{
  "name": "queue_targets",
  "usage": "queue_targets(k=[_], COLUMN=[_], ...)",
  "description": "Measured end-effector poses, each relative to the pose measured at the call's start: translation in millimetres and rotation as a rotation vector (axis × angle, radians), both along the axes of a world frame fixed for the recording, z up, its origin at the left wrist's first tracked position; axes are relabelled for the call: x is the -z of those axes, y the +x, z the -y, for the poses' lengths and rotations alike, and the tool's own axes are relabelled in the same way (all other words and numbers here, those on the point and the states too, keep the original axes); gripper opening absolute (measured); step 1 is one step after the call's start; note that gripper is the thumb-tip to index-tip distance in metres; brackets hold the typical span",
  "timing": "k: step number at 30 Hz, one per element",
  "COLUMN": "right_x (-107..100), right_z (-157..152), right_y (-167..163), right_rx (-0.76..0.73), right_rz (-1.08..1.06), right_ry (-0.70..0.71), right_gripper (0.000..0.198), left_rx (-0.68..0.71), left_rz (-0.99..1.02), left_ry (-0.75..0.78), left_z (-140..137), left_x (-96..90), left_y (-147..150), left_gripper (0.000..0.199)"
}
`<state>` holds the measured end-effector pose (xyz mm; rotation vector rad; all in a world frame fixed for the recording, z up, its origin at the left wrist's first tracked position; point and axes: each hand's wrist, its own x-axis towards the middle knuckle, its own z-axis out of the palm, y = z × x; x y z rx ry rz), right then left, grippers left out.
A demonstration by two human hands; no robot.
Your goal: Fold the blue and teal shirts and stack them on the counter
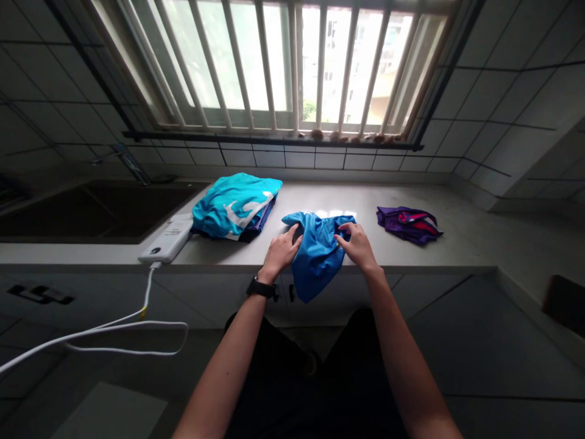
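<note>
A shiny blue piece of fabric (315,244) lies crumpled at the counter's front edge, its lower part hanging over the side. Whether it is a garment or a bag, I cannot tell. My left hand (282,250), with a black watch on the wrist, grips its left side, the fingertips partly hidden in the folds. On the other side, my right hand (356,244) pinches the upper right edge between thumb and fingers. Left of it sits a folded turquoise garment with a white print (237,204), stacked on darker cloth. To the right lies a bunched purple and pink cloth (409,225).
A white power bank (169,241) with a white cable (148,286) rests at the counter's (452,244) front edge, beside the dark sink (91,210) and its faucet (132,166). A barred window (292,67) is behind. A dark object (564,305) lies far right.
</note>
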<state>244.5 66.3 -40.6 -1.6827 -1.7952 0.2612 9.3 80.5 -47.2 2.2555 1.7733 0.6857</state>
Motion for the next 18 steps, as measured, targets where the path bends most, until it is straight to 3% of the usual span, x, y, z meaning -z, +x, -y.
queue_targets(k=[2,4,6,8,13,18], right_x=[2.2,6.7,12.6,18.4,26.9,29.4], right_z=[-2.2,-4.4,-6.6,-8.1,-6.7,-4.4], right_y=[4.1,2.1,-3.7,-10.1,-16.3,-11.0], right_rx=[0.203,0.297,0.267,0.191,0.003,0.196], right_rz=[-0.007,0.025,0.037,0.011,-0.132,-0.359], right_ry=[-0.002,-0.021,-0.004,0.052,0.242,0.468], right_gripper=[0.056,0.07,0.066,0.053,0.026,0.021], left_rx=[0.058,0.098,0.112,0.129,0.133,-0.007], left_rz=[0.039,0.093,0.16,0.242,0.526,0.766], left_ry=[0.001,0.013,0.022,-0.001,-0.019,0.177], left_z=[-0.5,-1.4,-2.9,-5.2,-13.0,-22.2], left_x=[1.4,3.3,5.8,8.8,17.6,27.4], left_y=[-2.5,-5.1,-7.7,-10.4,-17.0,-27.6], left_gripper=[0.061,0.077,0.097,0.104,0.077,0.034])
